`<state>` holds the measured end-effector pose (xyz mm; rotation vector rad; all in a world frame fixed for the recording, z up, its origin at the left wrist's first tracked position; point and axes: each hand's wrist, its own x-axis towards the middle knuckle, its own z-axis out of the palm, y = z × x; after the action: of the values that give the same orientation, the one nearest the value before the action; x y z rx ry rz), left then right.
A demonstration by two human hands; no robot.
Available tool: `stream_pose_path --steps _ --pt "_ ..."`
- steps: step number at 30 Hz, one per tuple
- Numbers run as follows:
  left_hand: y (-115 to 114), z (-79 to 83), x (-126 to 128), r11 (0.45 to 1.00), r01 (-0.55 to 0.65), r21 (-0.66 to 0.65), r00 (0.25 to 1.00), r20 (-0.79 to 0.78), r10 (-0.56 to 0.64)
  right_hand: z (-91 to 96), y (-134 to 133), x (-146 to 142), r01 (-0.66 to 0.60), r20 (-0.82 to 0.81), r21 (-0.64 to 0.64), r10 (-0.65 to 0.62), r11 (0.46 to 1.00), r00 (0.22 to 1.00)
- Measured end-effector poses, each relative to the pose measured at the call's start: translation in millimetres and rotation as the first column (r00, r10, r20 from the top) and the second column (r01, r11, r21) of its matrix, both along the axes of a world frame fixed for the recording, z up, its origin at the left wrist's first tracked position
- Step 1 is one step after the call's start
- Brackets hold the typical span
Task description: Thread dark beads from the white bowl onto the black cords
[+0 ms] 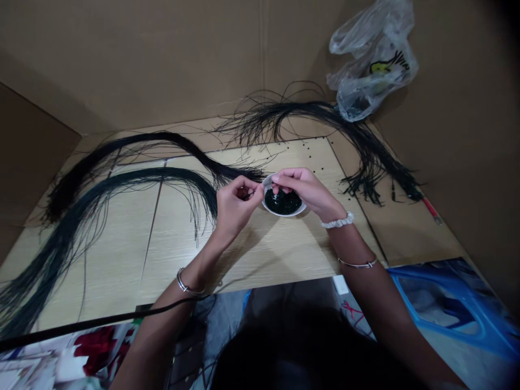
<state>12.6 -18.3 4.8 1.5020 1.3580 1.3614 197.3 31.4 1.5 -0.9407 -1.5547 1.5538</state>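
My left hand (238, 203) is closed in a pinch, with a thin dark cord (248, 195) showing at its fingers. Opposite it, the fingertips of my right hand (298, 187) are pinched together, nearly meeting the left ones; whatever lies between them is too small to make out. Just below the fingers stands a white bowl (287, 214) holding small, dark, shiny pieces that look like beads. A bundle of black cords (162, 136) reaches toward the bowl from the left. In front of it, a dark green bundle of cords (134, 177) ends beside my left hand.
Another dark bundle (349, 130) with knotted ends lies at the back right, near a red-handled tool (430, 208). A clear plastic bag (371, 65) hangs against the cardboard wall (170, 59). Tiny dark pieces dot the table (182, 227). A blue plastic stool (414, 309) stands lower right.
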Motion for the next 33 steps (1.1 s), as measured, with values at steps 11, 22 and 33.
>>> stream_pose_path --steps 11,22,33 --pt "1.7 0.1 0.3 1.0 -0.01 -0.01 0.999 0.03 0.01 -1.6 0.4 -0.7 -0.018 -0.042 -0.026 0.017 0.999 0.999" --pt "3.5 -5.3 0.7 0.998 -0.016 0.058 1.0 0.023 0.015 -5.7 -0.3 -5.5 -0.015 -0.116 -0.163 -0.004 0.987 0.993" --pt "3.8 -10.7 0.6 0.994 -0.008 0.106 1.0 0.005 0.008 -8.4 -3.7 -12.5 -0.013 -0.162 -0.217 -0.023 0.976 0.987"
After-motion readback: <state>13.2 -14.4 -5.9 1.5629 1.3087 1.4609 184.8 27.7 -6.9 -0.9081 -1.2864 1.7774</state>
